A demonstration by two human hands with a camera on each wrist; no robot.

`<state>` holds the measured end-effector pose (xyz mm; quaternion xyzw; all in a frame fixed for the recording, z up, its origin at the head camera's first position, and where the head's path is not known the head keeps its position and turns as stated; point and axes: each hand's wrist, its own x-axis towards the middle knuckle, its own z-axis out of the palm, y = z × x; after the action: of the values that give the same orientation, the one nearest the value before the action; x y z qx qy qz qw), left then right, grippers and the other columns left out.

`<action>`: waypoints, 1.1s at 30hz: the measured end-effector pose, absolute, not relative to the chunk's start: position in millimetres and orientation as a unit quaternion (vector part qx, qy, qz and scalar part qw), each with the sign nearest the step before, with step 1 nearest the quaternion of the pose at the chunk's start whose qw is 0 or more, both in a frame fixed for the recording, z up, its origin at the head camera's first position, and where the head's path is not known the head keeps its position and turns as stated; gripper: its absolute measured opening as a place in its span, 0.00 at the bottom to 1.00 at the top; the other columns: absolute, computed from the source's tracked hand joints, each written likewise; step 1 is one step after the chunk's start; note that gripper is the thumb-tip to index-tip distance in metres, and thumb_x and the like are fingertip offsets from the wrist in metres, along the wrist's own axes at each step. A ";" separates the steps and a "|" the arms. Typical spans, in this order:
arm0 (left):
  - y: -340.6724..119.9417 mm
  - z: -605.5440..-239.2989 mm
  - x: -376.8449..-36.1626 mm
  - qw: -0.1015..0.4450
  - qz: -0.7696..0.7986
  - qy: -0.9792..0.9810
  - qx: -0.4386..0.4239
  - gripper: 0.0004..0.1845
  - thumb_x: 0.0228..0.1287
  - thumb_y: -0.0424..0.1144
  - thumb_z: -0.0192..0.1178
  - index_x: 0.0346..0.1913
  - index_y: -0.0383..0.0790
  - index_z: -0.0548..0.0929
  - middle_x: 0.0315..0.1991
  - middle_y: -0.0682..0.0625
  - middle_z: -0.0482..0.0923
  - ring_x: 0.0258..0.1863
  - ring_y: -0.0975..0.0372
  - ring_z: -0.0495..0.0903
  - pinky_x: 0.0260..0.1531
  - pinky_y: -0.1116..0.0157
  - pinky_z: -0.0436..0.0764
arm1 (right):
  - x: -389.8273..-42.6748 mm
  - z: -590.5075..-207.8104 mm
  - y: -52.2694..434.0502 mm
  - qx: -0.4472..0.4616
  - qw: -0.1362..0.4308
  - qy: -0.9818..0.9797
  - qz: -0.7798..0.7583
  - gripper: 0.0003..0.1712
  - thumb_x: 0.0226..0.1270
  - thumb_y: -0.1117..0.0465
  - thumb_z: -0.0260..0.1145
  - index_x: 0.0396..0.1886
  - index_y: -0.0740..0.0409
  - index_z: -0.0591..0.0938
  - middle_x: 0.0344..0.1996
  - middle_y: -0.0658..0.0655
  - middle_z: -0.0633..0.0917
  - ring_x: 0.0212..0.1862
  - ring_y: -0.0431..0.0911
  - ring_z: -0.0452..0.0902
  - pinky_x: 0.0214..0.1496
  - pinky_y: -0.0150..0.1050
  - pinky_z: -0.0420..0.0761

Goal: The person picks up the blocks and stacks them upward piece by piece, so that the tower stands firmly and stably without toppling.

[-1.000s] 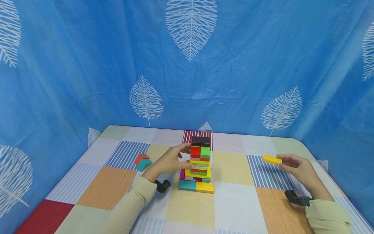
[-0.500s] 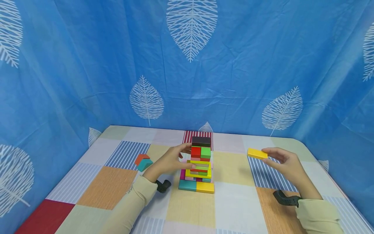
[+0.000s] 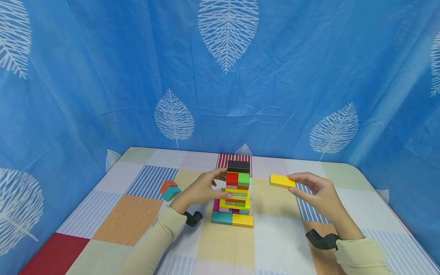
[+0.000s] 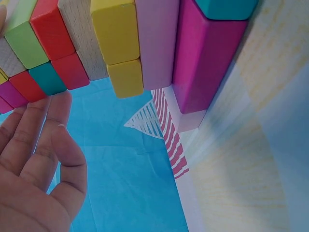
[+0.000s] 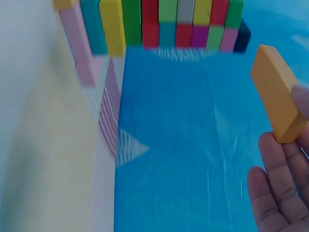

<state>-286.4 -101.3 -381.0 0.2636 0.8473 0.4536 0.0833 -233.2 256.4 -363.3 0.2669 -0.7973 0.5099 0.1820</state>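
A tower of colourful wooden blocks (image 3: 237,194) stands on the patterned cloth, with a black block (image 3: 238,166) on top. My left hand (image 3: 203,187) holds the tower's left side, thumb at the front and fingers behind. In the left wrist view its fingertips (image 4: 60,99) meet the small ends of the stacked blocks. My right hand (image 3: 317,193) pinches a yellow block (image 3: 282,181) by one end, in the air to the right of the tower. That block shows orange-yellow in the right wrist view, held between the thumb (image 5: 301,99) and fingers.
An orange block (image 3: 167,186) and a teal block (image 3: 172,193) lie together on the cloth, left of the tower and close to my left wrist. Behind the table hangs a blue curtain (image 3: 264,95) with white leaf prints.
My right hand has carried the yellow block leftward, closer to the tower. The left hand has stayed in place on the tower.
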 end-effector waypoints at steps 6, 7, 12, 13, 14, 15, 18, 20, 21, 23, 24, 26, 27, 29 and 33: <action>-102.2 -380.7 -286.2 0.085 0.455 0.846 0.264 0.45 0.66 0.41 0.78 0.81 0.32 0.68 0.68 0.42 0.81 0.67 0.49 0.78 0.61 0.52 0.80 | -234.4 -359.6 231.5 0.286 0.184 -0.777 0.530 0.21 0.59 0.87 0.70 0.53 0.79 0.85 0.53 0.38 0.89 0.56 0.31 0.84 0.59 0.26 0.81; -102.3 -380.6 -286.1 0.086 0.455 0.846 0.265 0.45 0.66 0.41 0.78 0.81 0.32 0.68 0.68 0.41 0.81 0.67 0.48 0.78 0.61 0.52 0.80 | -235.0 -359.1 227.5 0.285 0.185 -0.777 0.530 0.21 0.59 0.87 0.71 0.53 0.78 0.85 0.53 0.37 0.89 0.56 0.31 0.84 0.60 0.25 0.81; -102.1 -380.7 -285.7 0.086 0.450 0.849 0.264 0.46 0.66 0.41 0.78 0.80 0.30 0.67 0.68 0.40 0.81 0.67 0.47 0.78 0.62 0.50 0.81 | -238.4 -357.8 209.6 0.283 0.176 -0.771 0.542 0.20 0.60 0.86 0.71 0.53 0.77 0.86 0.52 0.38 0.89 0.55 0.33 0.84 0.60 0.26 0.81; -102.0 -380.6 -285.6 0.087 0.449 0.849 0.263 0.46 0.66 0.42 0.78 0.80 0.30 0.67 0.68 0.40 0.81 0.67 0.47 0.78 0.62 0.49 0.81 | -239.0 -357.8 206.4 0.284 0.175 -0.770 0.544 0.20 0.61 0.85 0.71 0.53 0.77 0.86 0.52 0.38 0.89 0.55 0.33 0.84 0.60 0.26 0.81; -101.8 -380.5 -285.5 0.087 0.448 0.850 0.262 0.46 0.66 0.42 0.78 0.80 0.30 0.67 0.68 0.40 0.81 0.67 0.47 0.78 0.63 0.49 0.81 | -239.6 -358.0 203.3 0.285 0.174 -0.769 0.545 0.20 0.61 0.85 0.71 0.53 0.77 0.86 0.52 0.39 0.89 0.55 0.33 0.84 0.60 0.27 0.82; -101.7 -380.4 -285.5 0.088 0.448 0.851 0.261 0.46 0.66 0.42 0.78 0.80 0.30 0.67 0.68 0.40 0.80 0.68 0.47 0.78 0.63 0.49 0.81 | -240.3 -358.3 200.4 0.286 0.175 -0.769 0.545 0.20 0.61 0.85 0.72 0.53 0.76 0.86 0.52 0.41 0.89 0.55 0.33 0.83 0.60 0.27 0.82; -101.3 -380.3 -285.5 0.088 0.445 0.853 0.259 0.46 0.66 0.42 0.78 0.80 0.30 0.67 0.68 0.40 0.80 0.68 0.47 0.78 0.64 0.48 0.81 | -242.2 -359.4 192.4 0.291 0.183 -0.767 0.541 0.19 0.60 0.85 0.72 0.52 0.76 0.87 0.51 0.49 0.89 0.55 0.34 0.82 0.61 0.27 0.81; -101.1 -380.3 -285.6 0.089 0.445 0.853 0.256 0.46 0.66 0.42 0.78 0.81 0.30 0.67 0.69 0.40 0.80 0.68 0.47 0.78 0.65 0.47 0.80 | -243.5 -360.0 187.6 0.294 0.187 -0.768 0.538 0.19 0.59 0.85 0.73 0.51 0.75 0.88 0.50 0.55 0.88 0.54 0.35 0.81 0.61 0.28 0.82; -101.1 -380.2 -285.6 0.090 0.446 0.853 0.255 0.46 0.66 0.42 0.78 0.81 0.30 0.67 0.69 0.40 0.80 0.68 0.47 0.78 0.65 0.46 0.80 | -244.2 -360.1 185.4 0.294 0.188 -0.768 0.537 0.19 0.59 0.85 0.73 0.50 0.75 0.88 0.49 0.58 0.88 0.54 0.35 0.81 0.61 0.28 0.82; -101.2 -380.1 -285.8 0.091 0.448 0.853 0.252 0.47 0.65 0.42 0.79 0.81 0.31 0.67 0.69 0.40 0.80 0.69 0.47 0.77 0.66 0.45 0.80 | -245.2 -359.6 180.9 0.295 0.191 -0.772 0.530 0.18 0.59 0.84 0.74 0.50 0.73 0.89 0.48 0.61 0.87 0.54 0.35 0.80 0.61 0.27 0.81; -101.2 -379.8 -285.8 0.092 0.449 0.853 0.251 0.47 0.65 0.42 0.79 0.81 0.31 0.67 0.69 0.40 0.80 0.69 0.47 0.77 0.67 0.45 0.79 | -245.6 -359.4 178.9 0.295 0.193 -0.775 0.525 0.18 0.59 0.84 0.74 0.50 0.72 0.89 0.48 0.62 0.87 0.53 0.35 0.80 0.62 0.27 0.81; -101.3 -379.2 -286.0 0.093 0.450 0.851 0.253 0.47 0.65 0.42 0.79 0.82 0.32 0.66 0.69 0.40 0.80 0.69 0.47 0.77 0.67 0.45 0.79 | -246.1 -358.9 175.1 0.295 0.194 -0.779 0.518 0.18 0.60 0.82 0.75 0.50 0.71 0.90 0.48 0.63 0.87 0.54 0.35 0.80 0.62 0.26 0.80; -101.5 -378.9 -286.2 0.091 0.450 0.850 0.258 0.48 0.65 0.43 0.79 0.82 0.32 0.66 0.70 0.41 0.79 0.69 0.47 0.77 0.67 0.46 0.79 | -246.2 -358.7 173.4 0.294 0.195 -0.781 0.515 0.18 0.60 0.82 0.76 0.50 0.70 0.90 0.47 0.63 0.88 0.54 0.35 0.80 0.63 0.26 0.79; -102.2 -378.0 -286.2 0.082 0.451 0.847 0.270 0.50 0.65 0.44 0.79 0.83 0.33 0.64 0.72 0.41 0.77 0.69 0.48 0.77 0.66 0.47 0.80 | -246.2 -358.6 170.4 0.291 0.199 -0.786 0.508 0.18 0.59 0.81 0.77 0.49 0.70 0.90 0.47 0.63 0.88 0.54 0.34 0.80 0.63 0.26 0.79; -104.6 -376.1 -286.3 0.038 0.472 0.831 0.292 0.52 0.63 0.47 0.79 0.84 0.36 0.63 0.78 0.41 0.71 0.71 0.47 0.74 0.66 0.44 0.78 | -245.4 -358.7 164.7 0.282 0.209 -0.792 0.499 0.19 0.59 0.80 0.78 0.50 0.69 0.90 0.47 0.63 0.89 0.52 0.34 0.82 0.61 0.24 0.80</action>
<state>-286.3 -104.6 -376.1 0.2918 0.8312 0.4717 0.0379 -245.4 164.7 -358.7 0.2825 -0.7922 0.4988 0.2095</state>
